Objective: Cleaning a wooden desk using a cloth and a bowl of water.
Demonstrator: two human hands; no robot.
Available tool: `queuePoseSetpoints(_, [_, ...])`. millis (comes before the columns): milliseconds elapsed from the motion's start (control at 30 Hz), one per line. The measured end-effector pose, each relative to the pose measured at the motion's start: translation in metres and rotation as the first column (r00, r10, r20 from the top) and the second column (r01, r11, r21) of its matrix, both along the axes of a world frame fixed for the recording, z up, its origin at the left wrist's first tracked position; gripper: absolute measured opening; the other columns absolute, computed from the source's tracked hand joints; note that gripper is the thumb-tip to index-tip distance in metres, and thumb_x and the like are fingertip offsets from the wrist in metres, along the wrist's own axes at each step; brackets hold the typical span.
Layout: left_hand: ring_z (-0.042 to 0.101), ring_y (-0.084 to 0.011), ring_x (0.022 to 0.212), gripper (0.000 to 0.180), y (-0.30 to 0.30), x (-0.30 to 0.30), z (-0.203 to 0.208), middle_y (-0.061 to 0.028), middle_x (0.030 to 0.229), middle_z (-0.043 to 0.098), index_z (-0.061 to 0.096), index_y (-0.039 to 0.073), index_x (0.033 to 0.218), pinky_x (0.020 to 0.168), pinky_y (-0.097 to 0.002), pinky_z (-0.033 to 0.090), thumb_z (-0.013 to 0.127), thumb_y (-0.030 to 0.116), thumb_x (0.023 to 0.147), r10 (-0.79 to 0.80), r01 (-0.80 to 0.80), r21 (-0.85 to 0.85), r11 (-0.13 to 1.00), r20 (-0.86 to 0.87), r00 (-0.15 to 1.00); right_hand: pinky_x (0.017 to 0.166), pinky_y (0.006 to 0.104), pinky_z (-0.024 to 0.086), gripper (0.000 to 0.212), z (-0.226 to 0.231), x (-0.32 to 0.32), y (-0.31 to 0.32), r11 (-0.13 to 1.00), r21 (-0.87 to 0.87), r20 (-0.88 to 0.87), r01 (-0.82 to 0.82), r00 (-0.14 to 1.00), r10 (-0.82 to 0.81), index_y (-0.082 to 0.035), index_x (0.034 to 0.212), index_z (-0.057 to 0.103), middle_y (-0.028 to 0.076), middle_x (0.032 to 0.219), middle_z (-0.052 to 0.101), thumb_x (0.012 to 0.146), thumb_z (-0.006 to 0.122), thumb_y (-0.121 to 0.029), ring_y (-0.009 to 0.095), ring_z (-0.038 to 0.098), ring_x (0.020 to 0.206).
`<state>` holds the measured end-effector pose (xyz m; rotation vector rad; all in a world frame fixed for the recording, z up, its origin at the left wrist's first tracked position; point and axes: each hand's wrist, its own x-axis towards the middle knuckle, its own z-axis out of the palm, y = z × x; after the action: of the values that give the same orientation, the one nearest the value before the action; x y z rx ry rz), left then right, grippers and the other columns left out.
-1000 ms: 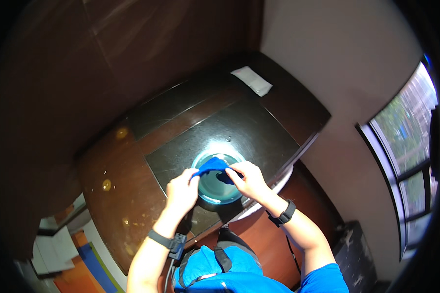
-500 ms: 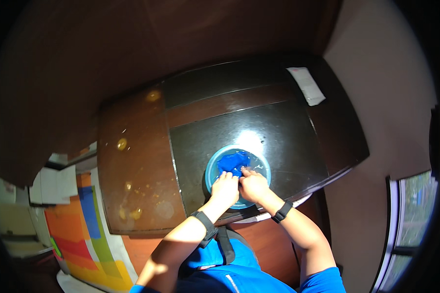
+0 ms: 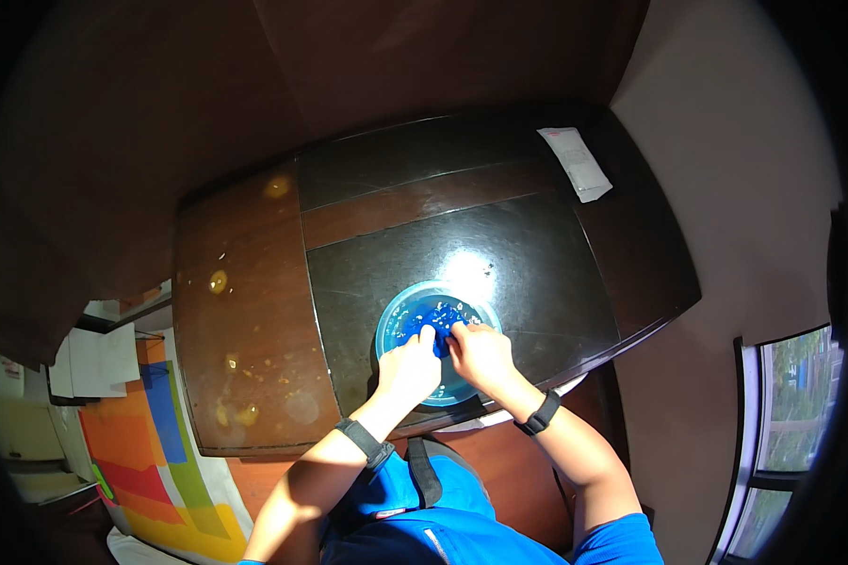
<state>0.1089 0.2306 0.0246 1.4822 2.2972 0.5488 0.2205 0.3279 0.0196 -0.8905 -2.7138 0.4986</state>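
A round, light-blue basin of water stands near the front edge of a dark table. In it lies a blue cloth, partly under the water, whose surface is broken by bright glints. My left hand is closed on the near left part of the cloth. Close beside it, my right hand grips the cloth from the right. Both hands are over the basin's near half, and the undersides of the fingers are hidden. Each wrist wears a black band.
The dark wooden table has yellowish spots on its left part. A white packet lies at the far right. Left of the table hangs a multicoloured cloth. A window is at the right.
The cloth is bunched smaller and sits lower in the water, which now glints with ripples. Both hands have drawn around the cloth. The whole view has shifted slightly.
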Motion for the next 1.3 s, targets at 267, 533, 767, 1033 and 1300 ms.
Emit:
queuePoseSetpoints(267, [0.067,-0.0316,0.071,0.015,0.001,0.002,-0.031,-0.0155,0.078,0.066,0.055,0.006,0.094,0.062,-0.0430,0.053,0.051,0.014,0.083,-0.097,0.076,-0.185,0.980,-0.105,0.990,0.075,0.0414,0.050,0.019,-0.033,0.001,-0.009,0.988,-0.026,0.326,-0.155,0.933,0.154,-0.008,0.094,0.063,0.010,0.089,0.065,0.077,0.057,-0.014,0.027,0.063,0.087])
queuePoseSetpoints(533, [0.065,-0.0386,0.071,0.021,0.001,-0.006,0.014,-0.0228,0.075,0.064,0.054,0.006,0.099,0.065,-0.0468,0.052,0.054,0.022,0.087,0.236,-0.232,-0.044,0.972,0.145,0.961,0.054,0.0358,0.048,0.020,-0.007,0.004,0.004,0.932,-0.309,-0.066,0.190,0.973,-0.220,-0.001,0.089,0.061,0.016,0.063,0.061,0.085,0.060,-0.021,0.026,0.061,0.056])
queuePoseSetpoints(767, [0.067,-0.0258,0.080,0.048,0.031,-0.013,-0.005,-0.0173,0.083,0.067,0.061,-0.001,0.093,0.072,-0.0380,0.051,0.069,0.044,0.079,0.448,-0.321,-0.317,0.892,0.536,0.716,0.082,0.0276,0.049,0.029,-0.022,0.004,-0.013,0.378,-0.924,-0.147,-0.063,0.969,-0.199,0.001,0.117,0.056,0.006,0.096,0.064,0.088,0.055,-0.005,0.013,0.061,0.085])
queuePoseSetpoints(1033, [0.063,-0.0379,0.092,0.025,0.037,0.003,-0.015,-0.0195,0.092,0.066,0.062,0.007,0.099,0.079,-0.0455,0.049,0.064,0.026,0.082,0.388,-0.288,-0.351,0.891,0.261,0.884,0.078,0.0344,0.054,0.031,-0.009,0.026,-0.001,0.225,-0.969,-0.022,0.105,0.866,-0.499,-0.002,0.124,0.049,0.007,0.100,0.060,0.094,0.048,-0.010,0.015,0.059,0.088])
queuePoseSetpoints(1300, [0.061,-0.0118,0.073,0.016,0.001,0.025,0.043,-0.0085,0.077,0.063,0.058,0.001,0.086,0.066,-0.0273,0.049,0.071,0.008,0.079,0.121,-0.310,0.115,0.944,0.753,0.647,0.082,0.0424,0.053,0.034,0.006,0.005,0.000,-0.229,-0.973,0.171,0.029,0.756,-0.632,-0.010,0.120,0.041,0.007,0.108,0.052,0.097,0.046,-0.034,0.019,0.056,0.093])
